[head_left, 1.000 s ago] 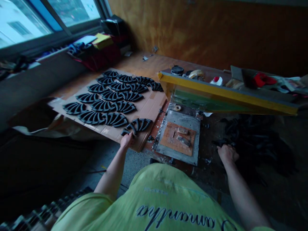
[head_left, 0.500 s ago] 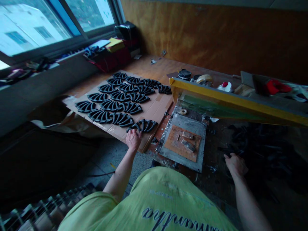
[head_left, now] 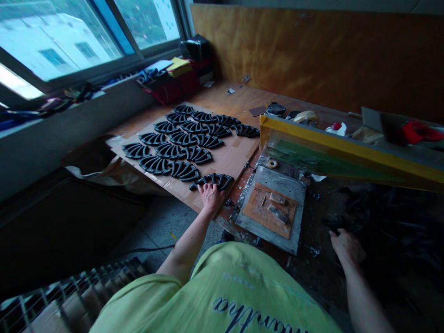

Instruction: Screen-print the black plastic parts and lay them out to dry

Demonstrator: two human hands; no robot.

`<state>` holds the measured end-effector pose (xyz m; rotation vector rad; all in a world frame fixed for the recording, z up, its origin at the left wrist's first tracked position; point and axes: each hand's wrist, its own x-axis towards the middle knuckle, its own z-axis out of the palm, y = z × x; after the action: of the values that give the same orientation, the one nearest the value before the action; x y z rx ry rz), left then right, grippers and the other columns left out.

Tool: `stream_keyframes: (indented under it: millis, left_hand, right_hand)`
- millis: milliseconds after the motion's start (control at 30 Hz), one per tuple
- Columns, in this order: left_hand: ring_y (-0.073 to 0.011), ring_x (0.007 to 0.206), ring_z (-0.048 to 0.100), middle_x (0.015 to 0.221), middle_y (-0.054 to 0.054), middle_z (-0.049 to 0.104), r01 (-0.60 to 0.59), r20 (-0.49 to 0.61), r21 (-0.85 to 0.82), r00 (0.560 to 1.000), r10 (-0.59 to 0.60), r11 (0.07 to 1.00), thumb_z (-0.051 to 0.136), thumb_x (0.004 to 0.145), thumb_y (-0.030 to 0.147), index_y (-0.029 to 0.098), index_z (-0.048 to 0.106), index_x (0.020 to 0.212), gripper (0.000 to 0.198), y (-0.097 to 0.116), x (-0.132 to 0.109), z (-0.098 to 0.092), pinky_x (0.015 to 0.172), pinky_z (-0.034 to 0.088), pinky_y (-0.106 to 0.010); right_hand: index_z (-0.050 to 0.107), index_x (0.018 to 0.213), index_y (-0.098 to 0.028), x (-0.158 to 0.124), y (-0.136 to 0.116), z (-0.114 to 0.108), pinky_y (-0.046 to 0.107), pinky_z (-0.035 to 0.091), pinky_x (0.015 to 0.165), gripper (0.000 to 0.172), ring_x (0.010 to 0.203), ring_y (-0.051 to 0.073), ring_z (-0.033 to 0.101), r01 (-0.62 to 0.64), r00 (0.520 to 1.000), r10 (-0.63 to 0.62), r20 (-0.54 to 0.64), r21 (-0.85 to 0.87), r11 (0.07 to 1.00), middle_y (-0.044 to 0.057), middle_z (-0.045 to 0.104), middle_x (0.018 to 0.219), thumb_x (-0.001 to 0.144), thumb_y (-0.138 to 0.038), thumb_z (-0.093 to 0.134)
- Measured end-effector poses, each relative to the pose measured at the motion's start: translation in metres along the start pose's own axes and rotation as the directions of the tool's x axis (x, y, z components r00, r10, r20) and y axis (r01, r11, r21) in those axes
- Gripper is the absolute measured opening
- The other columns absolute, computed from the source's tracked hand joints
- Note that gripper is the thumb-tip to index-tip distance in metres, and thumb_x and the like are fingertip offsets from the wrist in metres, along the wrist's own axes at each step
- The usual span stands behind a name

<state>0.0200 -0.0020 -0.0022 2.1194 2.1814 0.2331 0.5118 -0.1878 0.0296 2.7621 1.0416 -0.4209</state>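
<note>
Several black fan-shaped plastic pieces lie in rows on a cardboard sheet (head_left: 232, 159). My left hand (head_left: 210, 196) rests at the sheet's near edge, fingers spread flat on the nearest black piece (head_left: 212, 180). My right hand (head_left: 347, 247) lies on the dark bench at the right, fingers loosely curled beside a dim heap of black pieces (head_left: 388, 226); nothing shows in its grasp. Between my hands sits a grey metal plate (head_left: 294, 217) with an orange pad (head_left: 268, 210) on it.
A yellow-framed printing screen (head_left: 347, 148) stands tilted up over the plate. Behind it are jars, tape and a red cloth (head_left: 419, 132). A window sill with clutter runs along the left. A wooden wall closes the back. A wire rack (head_left: 69, 296) is at lower left.
The view has swung left. My left hand has shifted along the nearest black piece and now lies flat on it. My right hand stays by the dark heap.
</note>
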Motion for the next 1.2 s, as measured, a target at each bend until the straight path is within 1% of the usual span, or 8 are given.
stream_keyframes:
  millis: [200, 300, 400, 467, 533, 667, 1000, 1200]
  left_hand:
    - [-0.0391, 0.127, 0.047, 0.125, -0.02, 0.063, 0.06, 0.007, -0.048, 0.998, -0.06, 0.997, 0.061, 0.087, 0.05, 0.018, 0.068, 0.123, 0.048, 0.006, -0.007, -0.004, 0.119, 0.012, -0.067]
    - [-0.0365, 0.133, 0.044, 0.141, -0.018, 0.055, 0.111, -0.055, -0.136, 0.991, -0.119, 0.984, 0.057, 0.09, 0.055, 0.022, 0.061, 0.137, 0.057, 0.001, -0.012, -0.004, 0.118, 0.023, -0.059]
    - [-0.0345, 0.132, 0.047, 0.143, -0.019, 0.052, 0.31, -0.078, -0.214, 0.94, -0.333, 0.926, 0.046, 0.096, 0.054, 0.021, 0.06, 0.139, 0.056, -0.014, -0.013, -0.005, 0.11, 0.037, -0.05]
    - [-0.036, 0.128, 0.051, 0.137, -0.019, 0.056, 0.441, -0.016, -0.213, 0.89, -0.455, 0.872, 0.042, 0.098, 0.052, 0.024, 0.063, 0.135, 0.052, -0.028, -0.01, -0.007, 0.102, 0.042, -0.049]
    - [-0.0364, 0.122, 0.056, 0.128, -0.019, 0.061, 0.488, 0.076, -0.194, 0.872, -0.483, 0.851, 0.041, 0.098, 0.051, 0.025, 0.064, 0.134, 0.05, -0.04, -0.005, -0.01, 0.097, 0.045, -0.048]
    - [-0.0319, 0.114, 0.063, 0.12, -0.019, 0.065, 0.478, 0.185, -0.211, 0.876, -0.445, 0.853, 0.046, 0.097, 0.04, 0.02, 0.061, 0.134, 0.045, -0.049, 0.0, -0.015, 0.093, 0.047, -0.041]
    - [-0.0256, 0.114, 0.063, 0.125, -0.016, 0.064, 0.4, 0.162, -0.257, 0.915, -0.369, 0.88, 0.047, 0.097, 0.032, 0.019, 0.062, 0.132, 0.04, -0.045, -0.007, -0.01, 0.098, 0.047, -0.034]
    - [-0.0311, 0.124, 0.055, 0.133, -0.017, 0.06, 0.238, -0.079, -0.184, 0.964, -0.255, 0.954, 0.052, 0.095, 0.047, 0.019, 0.057, 0.142, 0.055, -0.033, -0.017, -0.005, 0.102, 0.046, -0.042]
  right_hand:
    - [0.063, 0.136, -0.02, 0.002, 0.002, -0.002, 0.055, 0.055, 0.088, 0.052, 0.118, 0.042, 0.063, -0.045, 0.999, 0.045, 0.021, 0.03, 0.999, 0.02, 0.065, 0.131, 0.096, -0.046, 0.043]
    - [0.059, 0.141, -0.02, 0.006, 0.007, -0.004, 0.054, 0.055, 0.089, 0.058, 0.119, 0.043, 0.063, -0.095, 0.993, 0.09, 0.076, 0.071, 0.993, 0.02, 0.064, 0.133, 0.097, -0.052, 0.04]
    - [0.058, 0.142, -0.02, 0.009, 0.011, -0.005, 0.054, 0.055, 0.09, 0.061, 0.12, 0.044, 0.062, -0.123, 0.989, 0.113, 0.097, 0.11, 0.986, 0.02, 0.064, 0.134, 0.096, -0.055, 0.039]
    - [0.057, 0.143, -0.019, 0.011, 0.014, -0.004, 0.055, 0.054, 0.091, 0.063, 0.121, 0.045, 0.061, -0.131, 0.988, 0.119, 0.094, 0.131, 0.983, 0.021, 0.064, 0.135, 0.096, -0.056, 0.039]
    - [0.058, 0.143, -0.018, 0.013, 0.016, -0.002, 0.057, 0.054, 0.091, 0.064, 0.122, 0.046, 0.06, -0.132, 0.989, 0.12, 0.09, 0.143, 0.981, 0.021, 0.063, 0.136, 0.096, -0.057, 0.039]
    - [0.057, 0.143, -0.017, 0.017, 0.019, 0.002, 0.056, 0.053, 0.093, 0.067, 0.123, 0.045, 0.06, -0.117, 0.992, 0.106, 0.074, 0.16, 0.98, 0.022, 0.063, 0.136, 0.095, -0.059, 0.038]
    - [0.056, 0.144, -0.016, 0.018, 0.02, 0.004, 0.055, 0.053, 0.093, 0.069, 0.123, 0.046, 0.059, -0.109, 0.993, 0.098, 0.065, 0.186, 0.977, 0.023, 0.063, 0.135, 0.094, -0.06, 0.037]
    - [0.062, 0.139, -0.015, 0.015, 0.018, 0.0, 0.055, 0.053, 0.087, 0.066, 0.114, 0.046, 0.064, -0.079, 0.997, 0.081, -0.001, 0.191, 0.978, 0.024, 0.068, 0.125, 0.093, -0.059, 0.042]
